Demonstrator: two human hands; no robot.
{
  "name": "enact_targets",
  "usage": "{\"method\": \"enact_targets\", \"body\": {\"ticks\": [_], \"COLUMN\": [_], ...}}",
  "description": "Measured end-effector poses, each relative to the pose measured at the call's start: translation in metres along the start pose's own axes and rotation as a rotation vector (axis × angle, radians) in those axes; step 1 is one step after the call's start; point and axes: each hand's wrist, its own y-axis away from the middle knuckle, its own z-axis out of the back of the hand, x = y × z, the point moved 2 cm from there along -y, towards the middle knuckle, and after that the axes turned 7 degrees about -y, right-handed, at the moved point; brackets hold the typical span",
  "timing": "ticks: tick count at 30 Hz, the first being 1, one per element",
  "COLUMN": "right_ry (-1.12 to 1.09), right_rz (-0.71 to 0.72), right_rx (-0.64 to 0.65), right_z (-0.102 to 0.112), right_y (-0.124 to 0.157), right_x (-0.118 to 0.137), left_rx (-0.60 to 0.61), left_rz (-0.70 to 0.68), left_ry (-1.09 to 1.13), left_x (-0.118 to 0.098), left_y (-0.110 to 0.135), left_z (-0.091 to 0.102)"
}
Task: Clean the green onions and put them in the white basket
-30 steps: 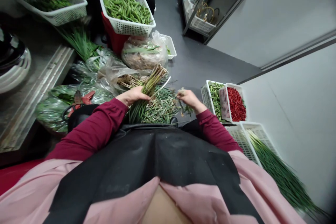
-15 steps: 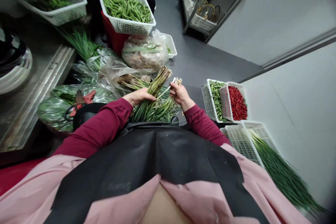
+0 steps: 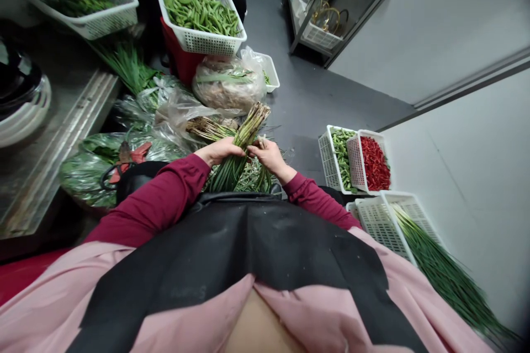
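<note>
My left hand (image 3: 219,150) is closed round a thick bundle of green stalks (image 3: 242,140), root ends pointing away from me. My right hand (image 3: 268,153) is closed against the right side of the same bundle, fingers pinching at the stalks. More loose stalks (image 3: 252,176) lie across my lap under both hands, above my black apron.
Across from me another person's hands reach into a white basket of green pods (image 3: 199,11). Plastic bags of greens (image 3: 174,107) lie on the floor. White baskets with red chillies (image 3: 374,162), green pods (image 3: 340,154) and long green stalks (image 3: 434,262) stand at right. A steel shelf (image 3: 318,5) stands behind.
My right hand swung from out at the right, up past the root ends, and in against the bundle. The other person's hands have come into view at the pod basket.
</note>
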Motion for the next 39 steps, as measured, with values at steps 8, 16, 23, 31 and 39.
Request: {"method": "enact_targets", "body": {"ticks": [8, 16, 23, 31, 39], "right_ry": [-0.172, -0.124, -0.147, -0.324, -0.043], "right_rz": [-0.202, -0.116, -0.121, -0.145, -0.085], "right_rx": [-0.135, -0.223, -0.21, -0.053, 0.062], "right_z": [0.014, 0.01, 0.01, 0.011, 0.026], "right_y": [0.003, 0.003, 0.007, 0.013, 0.011], "right_x": [-0.019, -0.027, -0.025, -0.014, -0.011], "left_rx": [-0.132, -0.132, -0.235, -0.188, -0.129], "left_rz": [-0.021, -0.06, -0.081, -0.102, -0.111], "left_ry": [-0.081, -0.104, -0.186, -0.271, -0.313], "left_x": [0.001, 0.003, 0.002, -0.006, -0.008], "left_y": [-0.003, -0.005, -0.005, 0.001, 0.002], "left_z": [0.01, 0.001, -0.001, 0.003, 0.004]}}
